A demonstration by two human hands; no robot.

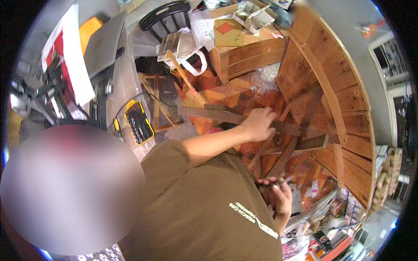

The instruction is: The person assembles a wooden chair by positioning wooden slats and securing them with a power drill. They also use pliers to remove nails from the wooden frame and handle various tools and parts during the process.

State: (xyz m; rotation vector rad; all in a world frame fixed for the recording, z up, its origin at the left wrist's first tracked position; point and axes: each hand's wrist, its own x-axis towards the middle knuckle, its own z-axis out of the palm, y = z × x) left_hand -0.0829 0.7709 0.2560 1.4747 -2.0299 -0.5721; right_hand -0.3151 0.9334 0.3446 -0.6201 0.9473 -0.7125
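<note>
My left hand (259, 124) reaches out from my brown shirt and rests, fingers curled, on a long dark wooden plank (217, 115) that lies across other boards. My right hand (278, 193) is lower and close to my body, closed around a small dark object with a thin metal tip; I cannot tell what it is. Several loose wooden slats (283, 156) lie crossed between my two hands. A large curved panel of reddish wooden boards (344, 100) stands to the right of my left hand.
A wooden crate (252, 54) with cardboard and boxes on top sits at the back. A black and yellow bit case (138, 122) lies open on the left, near a grey tabletop (102, 43). A black chair (167, 15) and a white bag (191, 54) are behind. Packaged goods (331, 217) crowd the lower right.
</note>
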